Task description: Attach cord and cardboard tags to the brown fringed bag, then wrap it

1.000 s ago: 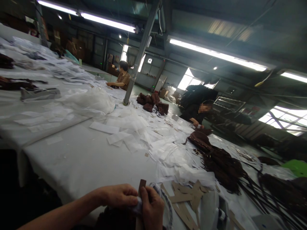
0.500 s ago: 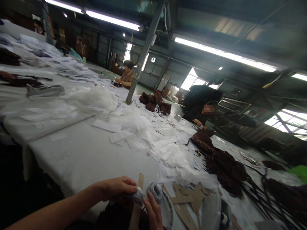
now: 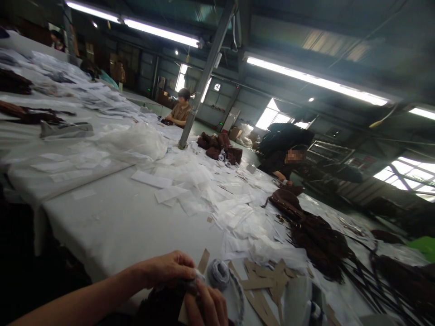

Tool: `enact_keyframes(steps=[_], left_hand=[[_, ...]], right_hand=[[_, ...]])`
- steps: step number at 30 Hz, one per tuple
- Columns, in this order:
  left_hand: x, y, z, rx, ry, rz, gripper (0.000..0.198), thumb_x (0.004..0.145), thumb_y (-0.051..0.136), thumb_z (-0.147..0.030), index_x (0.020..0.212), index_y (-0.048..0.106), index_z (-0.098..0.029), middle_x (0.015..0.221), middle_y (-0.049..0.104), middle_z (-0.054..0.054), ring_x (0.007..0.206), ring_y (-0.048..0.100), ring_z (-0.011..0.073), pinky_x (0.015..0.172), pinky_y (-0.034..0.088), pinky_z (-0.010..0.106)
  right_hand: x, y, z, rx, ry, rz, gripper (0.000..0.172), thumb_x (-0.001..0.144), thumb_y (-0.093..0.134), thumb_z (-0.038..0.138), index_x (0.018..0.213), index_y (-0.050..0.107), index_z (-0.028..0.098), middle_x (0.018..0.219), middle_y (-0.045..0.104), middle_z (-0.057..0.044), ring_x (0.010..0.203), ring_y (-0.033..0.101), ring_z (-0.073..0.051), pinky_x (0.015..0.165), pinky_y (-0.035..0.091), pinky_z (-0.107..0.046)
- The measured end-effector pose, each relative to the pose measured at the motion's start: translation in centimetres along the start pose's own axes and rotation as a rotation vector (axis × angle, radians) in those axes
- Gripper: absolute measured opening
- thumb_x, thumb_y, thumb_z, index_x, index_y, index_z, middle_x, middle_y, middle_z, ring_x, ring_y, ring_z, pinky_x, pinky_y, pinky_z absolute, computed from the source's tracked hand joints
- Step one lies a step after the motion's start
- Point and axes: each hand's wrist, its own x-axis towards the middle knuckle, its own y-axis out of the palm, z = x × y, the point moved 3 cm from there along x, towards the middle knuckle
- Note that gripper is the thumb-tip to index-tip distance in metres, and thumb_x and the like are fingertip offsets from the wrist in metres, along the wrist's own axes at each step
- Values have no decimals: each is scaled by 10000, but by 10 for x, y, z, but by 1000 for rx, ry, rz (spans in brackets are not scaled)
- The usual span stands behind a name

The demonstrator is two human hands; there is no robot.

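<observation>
- Your left hand [image 3: 166, 268] is closed in a pinch, thumb and fingers gripping the pale wrapping [image 3: 198, 275] at its near edge.
- Your right hand [image 3: 209, 302] has its fingers curled against the same wrapping, just beside the left fingertips; whether it grips firmly, you cannot tell from this view.
- The wrapping sits between your two hands, at the near edge of the table [image 3: 118, 222], largely hidden by your fingers.
- A dark brown piece [image 3: 159, 304] lies directly below your hands; its outline is lost in shadow.
- A brown card strip [image 3: 204, 260] shows tilted beyond your fingers.
- Just past your right hand stands a grey roll [image 3: 219, 274], with a grey braided cord [image 3: 239, 292] curving beside it.
- To the right of the cord you have loose card pieces [image 3: 272, 286], overlapping.
- Farther off, white sheets [image 3: 183, 181] are scattered and dark brown bags [image 3: 287, 203] are heaped.
</observation>
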Motion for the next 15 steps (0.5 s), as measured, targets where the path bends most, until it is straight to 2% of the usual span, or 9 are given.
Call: enact_keyframes(steps=[3, 6, 9, 12, 15], left_hand=[[-1, 4, -3, 35, 26, 23, 353, 715, 698, -459, 837, 663, -129, 597, 491, -44, 478, 331, 56, 426, 219, 181], [-1, 5, -6, 97, 123, 35, 343, 743, 677, -444, 819, 684, -110, 612, 495, -31, 535, 350, 69, 479, 257, 185], [-2, 5, -6, 168, 206, 29, 334, 775, 651, -434, 804, 690, -103, 606, 458, -34, 555, 331, 74, 492, 238, 196], [-4, 6, -7, 212, 258, 14, 336, 801, 626, -429, 809, 690, -99, 608, 448, -31, 561, 327, 77, 495, 227, 207], [-8, 9, -10, 196, 273, 16, 317, 815, 613, -402, 823, 693, -95, 611, 448, -30, 565, 330, 79, 505, 240, 207]], right_hand=[[9, -3, -14, 208, 225, -43, 220, 865, 513, 197, 866, 718, 276, 1086, 679, -91, 987, 637, -251, 769, 543, -378], [9, 6, -29, 470, 548, -23, 171, 833, 562, 272, 805, 731, 268, 947, 713, -55, 853, 676, -195, 720, 555, -283], [-1, 21, -37, 705, 823, 3, 110, 730, 683, 338, 707, 732, 242, 839, 712, -38, 737, 669, -177, 673, 553, -252], [-9, 32, -40, 877, 1041, 67, 169, 652, 746, 382, 670, 736, 214, 898, 696, -57, 736, 657, -184, 622, 542, -247], [-7, 32, -39, 920, 1199, 68, 250, 578, 790, 428, 635, 736, 191, 1036, 672, -87, 878, 647, -227, 682, 535, -259]])
